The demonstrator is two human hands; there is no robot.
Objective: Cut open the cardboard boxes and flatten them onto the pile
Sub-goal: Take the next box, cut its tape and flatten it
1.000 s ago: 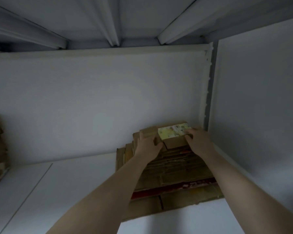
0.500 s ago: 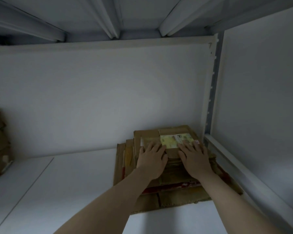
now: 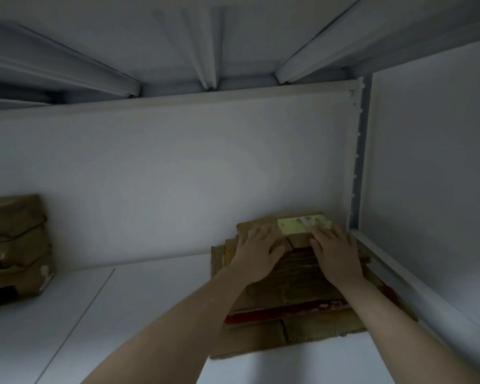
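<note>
A pile of flattened cardboard [image 3: 302, 322] lies on the white shelf [image 3: 139, 314] in its back right corner. On top sits a flattened brown box with a yellow label [image 3: 302, 225]. My left hand [image 3: 257, 252] presses flat on the left part of this top box, fingers straight and spread. Palm down, my right hand [image 3: 334, 254] presses on its right part, fingertips touching the label's lower edge. A red-printed sheet [image 3: 283, 310] shows lower in the pile. No cutting tool is in view.
A stack of brown cardboard boxes [image 3: 14, 250] stands at the far left of the shelf. The white back wall [image 3: 164, 184] is behind the pile, a side panel with a metal upright [image 3: 358, 162] at its right, and another shelf's underside overhead.
One second ago both hands gripped the labelled box at its sides. They then laid it down on the pile and now press it flat; the view has shifted slightly right.
</note>
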